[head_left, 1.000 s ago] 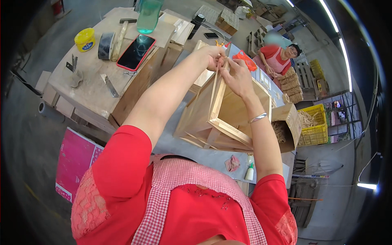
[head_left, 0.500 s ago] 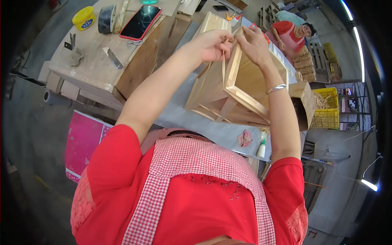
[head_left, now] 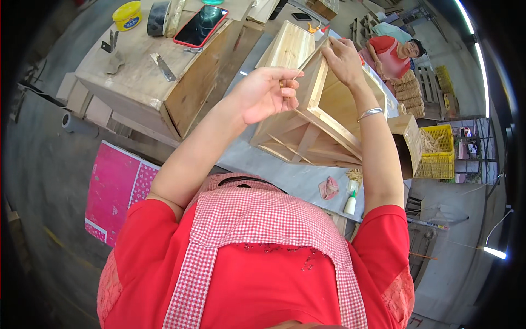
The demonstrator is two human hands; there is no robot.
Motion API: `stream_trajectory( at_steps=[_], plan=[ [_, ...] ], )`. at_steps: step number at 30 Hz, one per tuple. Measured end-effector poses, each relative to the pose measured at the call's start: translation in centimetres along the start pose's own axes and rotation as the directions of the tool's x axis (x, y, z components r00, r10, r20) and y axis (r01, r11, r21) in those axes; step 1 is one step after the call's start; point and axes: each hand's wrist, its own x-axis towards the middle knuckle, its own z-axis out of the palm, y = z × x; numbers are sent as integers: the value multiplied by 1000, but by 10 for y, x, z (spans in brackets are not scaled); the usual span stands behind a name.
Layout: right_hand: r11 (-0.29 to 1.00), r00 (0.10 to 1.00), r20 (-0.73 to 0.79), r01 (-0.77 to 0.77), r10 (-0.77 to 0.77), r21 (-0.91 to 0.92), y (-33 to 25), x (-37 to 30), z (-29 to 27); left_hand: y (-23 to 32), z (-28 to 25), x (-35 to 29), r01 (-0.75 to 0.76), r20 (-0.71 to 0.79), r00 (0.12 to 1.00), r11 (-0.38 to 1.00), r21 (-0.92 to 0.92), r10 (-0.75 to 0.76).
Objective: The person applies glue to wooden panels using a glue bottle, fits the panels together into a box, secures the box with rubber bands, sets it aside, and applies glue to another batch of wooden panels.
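A pale wooden box-like frame [head_left: 337,135] stands tilted in view on the grey work table [head_left: 241,159], its open side toward the right. My left hand [head_left: 271,94] is beside its left side, thumb and forefinger pinched on the end of a thin wooden strip [head_left: 310,60], the other fingers loosely curled. The strip slants up toward the frame's far corner. There my right hand [head_left: 343,61] has its fingers closed on that corner and the strip's far end; the fingertips partly hide what they grip. A silver bangle is on my right wrist.
Another wooden box [head_left: 290,45] stands behind the frame. On the left bench [head_left: 131,82] lie a phone [head_left: 201,28], a yellow tub [head_left: 127,15], tape and a metal blade. A glue bottle [head_left: 350,204] and pink cloth [head_left: 329,188] lie near me. A co-worker [head_left: 392,57] is at far right.
My left hand has drawn away from the frame's corner, toward me and left. The thin strip, which hung down along the frame, now slants between my two hands. My right hand stays at the corner.
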Motion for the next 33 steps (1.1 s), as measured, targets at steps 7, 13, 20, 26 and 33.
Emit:
stream_trajectory(
  at_steps=[7, 13, 20, 26, 33],
  plan=[
    [1000, 999, -39, 18, -18, -1, 5, 0, 5, 0, -5, 16, 11, -7, 1000, 997, -80, -11],
    [1000, 999, -36, 12, -13, -27, 5, 0, 6, 1, 3, 12, -56, 50, 997, 996, -71, 60],
    [996, 999, -38, -12, 9, -86, 7, 2, 11, -21, 13, -16, -484, 209, 723, 267, 833, 658],
    [995, 997, 71, 18, -11, -102, 1, 3, 0, -35, 14, -10, -434, 553, 703, -346, 832, 448],
    [907, 931, -314, -38, 184, 419, 102, -101, -88, -22, 54, -35, -293, 445, 752, -359, 886, 485]
  ],
)
